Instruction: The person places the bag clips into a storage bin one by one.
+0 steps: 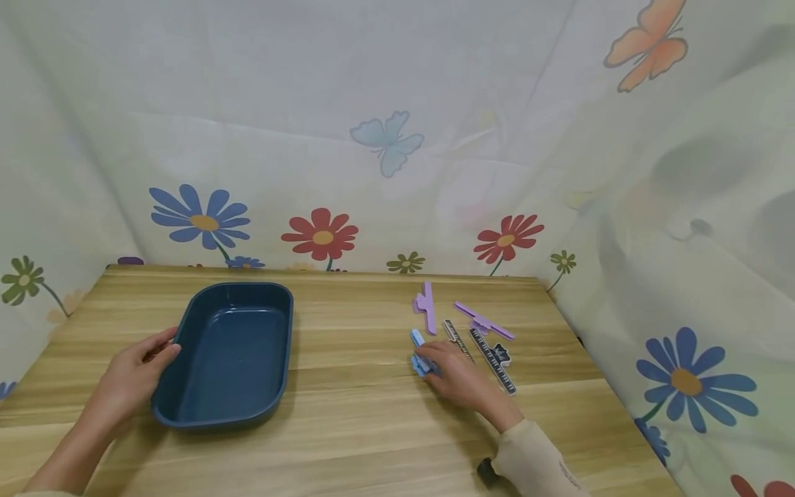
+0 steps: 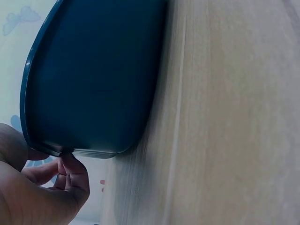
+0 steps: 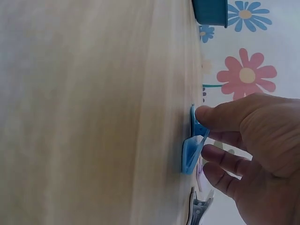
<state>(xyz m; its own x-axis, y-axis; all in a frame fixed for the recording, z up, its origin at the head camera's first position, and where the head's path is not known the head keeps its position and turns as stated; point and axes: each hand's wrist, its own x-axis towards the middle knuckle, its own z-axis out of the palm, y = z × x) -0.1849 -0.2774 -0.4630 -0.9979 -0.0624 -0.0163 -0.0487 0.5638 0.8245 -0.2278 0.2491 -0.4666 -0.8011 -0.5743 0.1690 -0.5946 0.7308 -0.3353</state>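
Observation:
My left hand [image 1: 133, 373] pinches the left rim of a dark blue rectangular basin [image 1: 236, 373], thumb on one side and fingers on the other. The basin stands on the wooden table. Over on the right, my right hand [image 1: 462, 379] pinches a light blue sealing clip [image 3: 190, 154] between thumb and fingers, with the clip at the tabletop. The hand partly covers this clip in the head view. Just behind it lies a purple clip [image 1: 428, 310]. Two black-and-white clips with a piano-key pattern [image 1: 493, 360] lie right beside the hand, one partly hidden by it.
A second purple clip [image 1: 497, 328] lies slanted at the back right. Floral cloth [image 1: 397, 200] hangs along the table's back edge and sides. Bare wood of the table [image 1: 348, 373] shows between the basin and the clips.

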